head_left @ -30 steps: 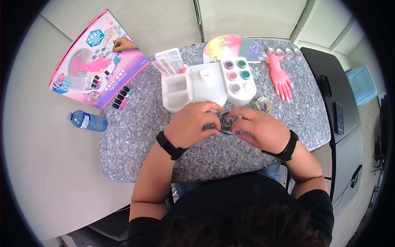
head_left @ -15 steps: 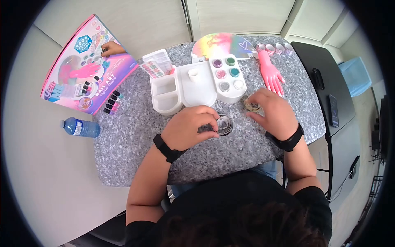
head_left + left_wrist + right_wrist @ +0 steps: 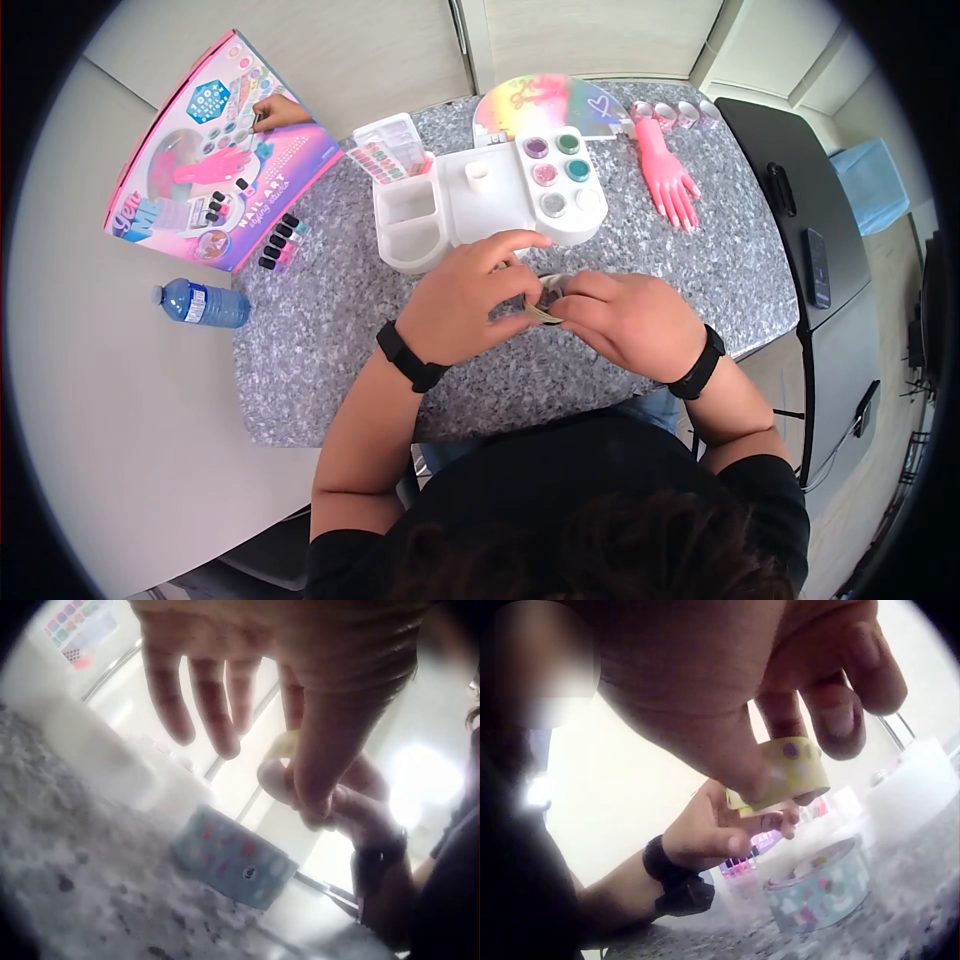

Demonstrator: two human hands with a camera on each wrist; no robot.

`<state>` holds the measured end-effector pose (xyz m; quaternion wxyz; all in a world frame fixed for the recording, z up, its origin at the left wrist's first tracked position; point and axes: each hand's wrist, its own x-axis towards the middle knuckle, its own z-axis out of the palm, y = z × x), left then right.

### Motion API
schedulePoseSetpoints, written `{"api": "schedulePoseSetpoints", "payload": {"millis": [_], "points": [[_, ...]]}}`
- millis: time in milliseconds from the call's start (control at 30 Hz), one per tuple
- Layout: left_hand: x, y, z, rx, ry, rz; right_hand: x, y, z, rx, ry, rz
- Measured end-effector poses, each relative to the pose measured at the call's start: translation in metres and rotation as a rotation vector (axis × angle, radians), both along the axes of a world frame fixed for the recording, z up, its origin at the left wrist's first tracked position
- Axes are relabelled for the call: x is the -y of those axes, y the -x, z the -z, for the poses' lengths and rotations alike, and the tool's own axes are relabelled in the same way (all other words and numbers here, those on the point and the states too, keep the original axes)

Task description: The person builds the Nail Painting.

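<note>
A small yellow patterned tape roll point(image 3: 791, 776) is pinched between the thumb and fingers of my right hand point(image 3: 635, 320); the right wrist view shows its band. My left hand point(image 3: 468, 300) is just left of the roll, with thumb and index fingertips right at its edge in the head view. In the right wrist view its loosely bent fingers lie behind the roll, and its thumb is apart below. In the left wrist view the other fingers hang spread. Beneath the hands, a pale blue patterned tape roll point(image 3: 821, 889) rests on the granite table point(image 3: 330, 370), mostly hidden in the head view.
A white compartment tray point(image 3: 410, 245) with several glitter pots stands behind the hands. Beyond are a rainbow panel point(image 3: 550, 105) and a pink model hand point(image 3: 665, 180). At left are a printed box point(image 3: 225, 150), nail polish bottles point(image 3: 283, 243) and a water bottle point(image 3: 203, 304).
My right hand has left the blue roll, reached right to the yellow roll, and brought it back left to my left hand. The left hand stays nearly in place.
</note>
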<state>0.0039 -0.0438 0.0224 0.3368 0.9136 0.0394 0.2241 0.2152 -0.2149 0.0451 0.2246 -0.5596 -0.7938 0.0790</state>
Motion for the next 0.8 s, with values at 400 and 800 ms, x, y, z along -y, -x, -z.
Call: {"api": "schedulePoseSetpoints", "payload": {"millis": [400,800], "points": [[-0.003,0.008,-0.005,-0.051,-0.14,-0.032,0.012,0.006,-0.001,0.047,0.049,0.168],[-0.002,0.006,-0.001,-0.037,-0.136,-0.08,0.013,0.005,0.003,0.15,-0.004,0.24]]}}
